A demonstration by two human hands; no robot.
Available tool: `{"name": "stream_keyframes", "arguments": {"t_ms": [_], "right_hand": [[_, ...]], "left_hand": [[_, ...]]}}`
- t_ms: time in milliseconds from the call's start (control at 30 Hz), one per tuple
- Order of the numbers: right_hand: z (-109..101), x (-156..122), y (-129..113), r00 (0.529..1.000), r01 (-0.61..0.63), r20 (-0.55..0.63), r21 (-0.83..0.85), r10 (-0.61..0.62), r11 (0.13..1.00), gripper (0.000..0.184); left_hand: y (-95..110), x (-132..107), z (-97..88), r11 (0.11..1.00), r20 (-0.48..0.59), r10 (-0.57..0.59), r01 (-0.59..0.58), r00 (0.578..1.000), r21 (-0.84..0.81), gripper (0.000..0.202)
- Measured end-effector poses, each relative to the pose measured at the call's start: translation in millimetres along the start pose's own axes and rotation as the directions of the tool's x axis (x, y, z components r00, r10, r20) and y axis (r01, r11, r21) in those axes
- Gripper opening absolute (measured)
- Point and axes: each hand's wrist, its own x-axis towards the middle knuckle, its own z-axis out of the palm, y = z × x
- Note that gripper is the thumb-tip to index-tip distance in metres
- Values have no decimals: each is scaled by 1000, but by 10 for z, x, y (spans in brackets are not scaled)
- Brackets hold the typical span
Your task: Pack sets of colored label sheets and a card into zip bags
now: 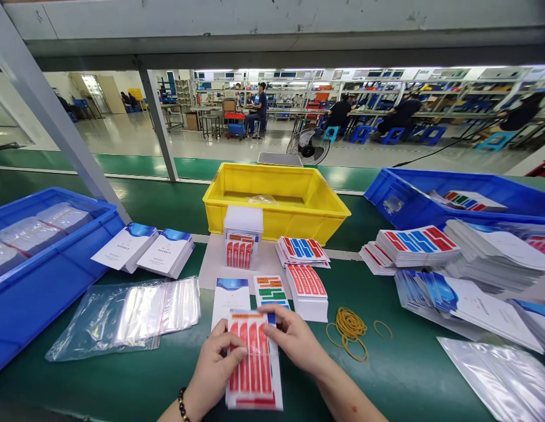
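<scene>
Both my hands hold a small stack of sticker sheets (254,363) with red vertical strips, low at the table's front centre. My left hand (215,366) grips its left edge with the thumb on top. My right hand (294,340) pinches its upper right corner. Just behind lie a white-and-blue leaflet (231,296), a sheet with orange, green and blue labels (271,290) and a stack of red label sheets (307,290).
A yellow bin (276,202) stands at the back centre, blue bins at the left (44,275) and right (431,193). Clear plastic bags (127,316) lie at the left, rubber bands (349,328) at the right, leaflet piles (466,293) further right. People work in the hall behind.
</scene>
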Motion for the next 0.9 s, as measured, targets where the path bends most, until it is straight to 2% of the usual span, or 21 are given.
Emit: {"name": "stream_keyframes", "arguments": {"t_ms": [33,100,233,300,367,467,533,633,667,767,900], "right_hand": [[0,-14,-20,998,36,58,-90,-31,995,16],[-3,-36,-53,980,100,186,-180,-66,979,20],[-1,-55,-51,946,64,324,-171,-5,983,11],[6,-58,-29,949,22,314,-165,32,986,13],[17,-58,-8,961,-13,272,-132,49,991,17],[37,-54,17,970,-73,230,-15,74,997,27],[53,-51,24,970,-121,218,31,112,992,27],[79,-52,14,966,-171,197,-5,168,985,7],[88,-52,6,970,-162,180,-33,166,986,2],[118,-55,-16,987,-92,121,-112,105,989,8],[181,-62,-8,989,-26,141,-175,51,984,8]], "left_hand": [[-8,1,-1,1000,-11,-9,8,1000,-19,22],[-15,4,-4,999,-20,-26,25,999,-48,22],[-4,3,-8,995,-27,-43,40,999,-96,22],[-1,2,-15,983,-34,-93,86,995,-161,21],[-8,2,-25,955,-13,-185,176,983,-239,31],[-21,4,-36,928,26,-278,276,960,-251,29],[-19,4,-36,942,12,-270,267,963,-204,30],[5,0,-28,969,-18,-220,216,975,-122,27],[15,-2,-23,973,-22,-210,207,977,-101,26],[35,-5,-5,974,-26,-214,212,976,-74,23],[14,-5,43,979,-13,-198,197,980,-43,17]]}}
